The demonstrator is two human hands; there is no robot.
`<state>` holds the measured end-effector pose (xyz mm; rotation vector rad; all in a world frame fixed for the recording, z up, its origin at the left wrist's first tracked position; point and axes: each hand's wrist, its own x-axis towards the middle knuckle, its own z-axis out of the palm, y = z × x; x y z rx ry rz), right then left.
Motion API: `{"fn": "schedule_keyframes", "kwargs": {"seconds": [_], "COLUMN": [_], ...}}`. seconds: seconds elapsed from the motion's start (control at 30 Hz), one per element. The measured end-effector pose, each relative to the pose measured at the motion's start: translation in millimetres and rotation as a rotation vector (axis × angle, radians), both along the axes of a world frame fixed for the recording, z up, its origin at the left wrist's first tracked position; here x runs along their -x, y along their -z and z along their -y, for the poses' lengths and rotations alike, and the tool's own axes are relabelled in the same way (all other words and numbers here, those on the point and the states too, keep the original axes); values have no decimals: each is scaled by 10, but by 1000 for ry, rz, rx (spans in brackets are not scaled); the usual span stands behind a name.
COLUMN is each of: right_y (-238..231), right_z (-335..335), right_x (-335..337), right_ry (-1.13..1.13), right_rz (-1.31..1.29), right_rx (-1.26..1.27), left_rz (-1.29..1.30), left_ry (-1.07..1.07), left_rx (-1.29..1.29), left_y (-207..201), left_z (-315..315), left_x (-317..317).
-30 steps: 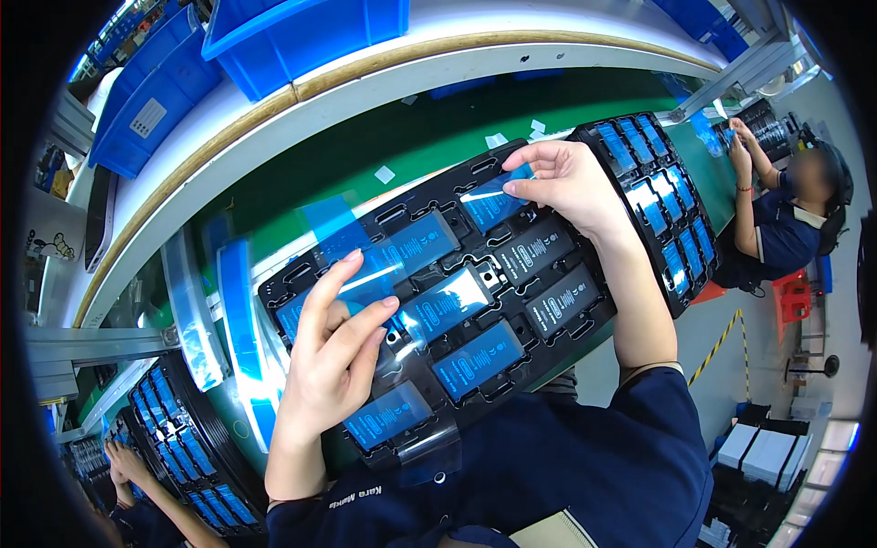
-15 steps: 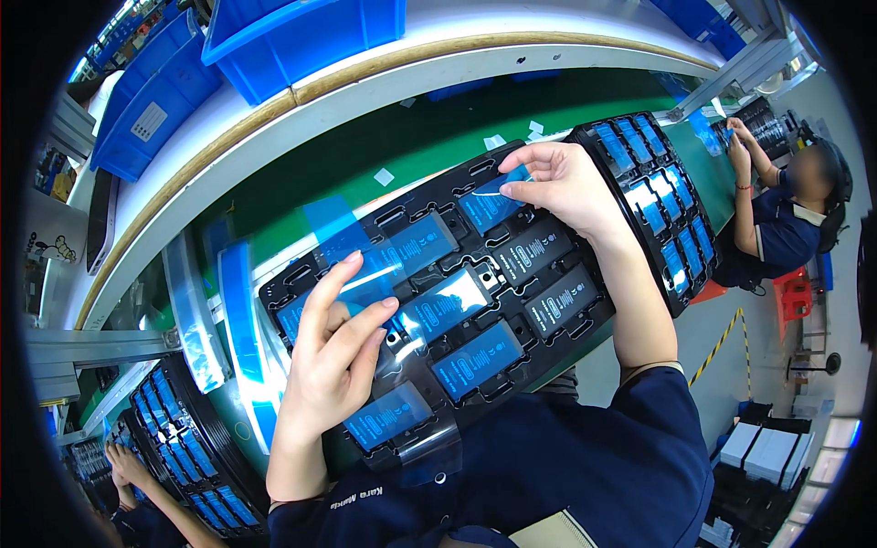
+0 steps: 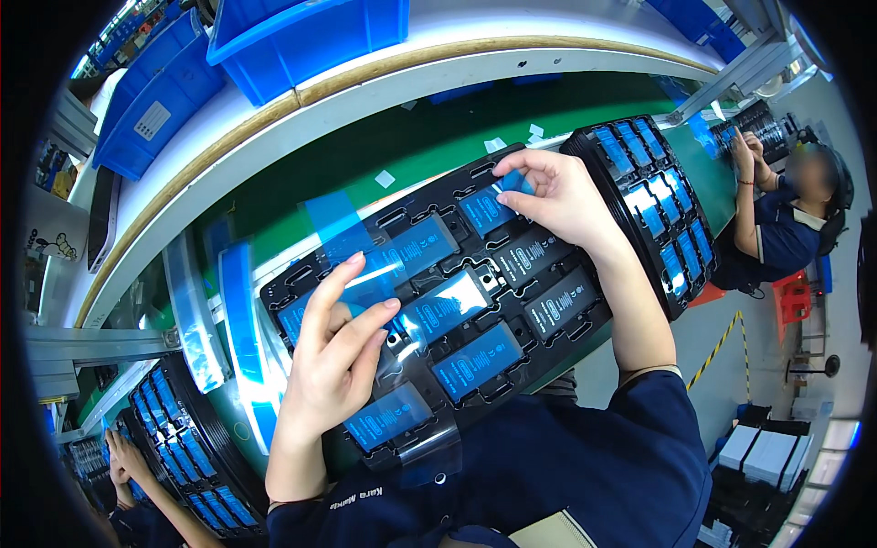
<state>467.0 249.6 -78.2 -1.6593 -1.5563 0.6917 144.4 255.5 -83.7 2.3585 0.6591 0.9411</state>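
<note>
A black moulded tray (image 3: 393,219) lies tilted in front of me, with several flat rectangular blocks in its pockets. Blue film covers most of them, such as the block (image 3: 478,361) near the middle. Two dark grey blocks (image 3: 559,303) at the right show no blue. My right hand (image 3: 557,192) pinches a piece of clear blue film (image 3: 517,185) at the far block. At the tray's left side, my left hand (image 3: 333,361) has its fingers apart, beside a blue film strip (image 3: 333,224) that crosses the tray's far edge. Whether its fingertips touch film is unclear.
Stacked trays of blue-covered blocks stand right (image 3: 644,196) and lower left (image 3: 187,447). Film strips (image 3: 247,338) hang at the left. Blue bins (image 3: 306,46) sit on the white shelf (image 3: 438,50) beyond. A co-worker (image 3: 786,210) is at the right; another person's hands (image 3: 128,457) show lower left.
My right hand has shifted slightly left with the film between its fingers. The left hand stays almost in place. The right co-worker's hands have moved a little.
</note>
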Motion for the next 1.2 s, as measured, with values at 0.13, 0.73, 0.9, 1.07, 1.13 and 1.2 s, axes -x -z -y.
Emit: {"fn": "schedule_keyframes", "kwargs": {"seconds": [0.13,0.73,0.9,1.07,1.13,1.2], "right_y": [-134,-118,-131,-118,-128,-145], "right_z": [127,437,463,498,508,512], "right_x": [104,982,1020,997,1003,952], "right_ry": [97,-508,-572,-542,-539,-549], "right_rz": [324,126,-38,15,-19,-98], "right_rx": [-329,-367,-421,-413,-425,-454], "left_rz": [47,161,142,137,121,129], "left_ry": [10,138,144,162,157,143], "left_rx": [-15,-138,-209,-220,-234,-240], "left_y": [-3,-53,-22,-60,-53,-51], "left_z": [1,20,0,48,29,6], "left_x": [-5,-53,-41,-92,-69,-61]}}
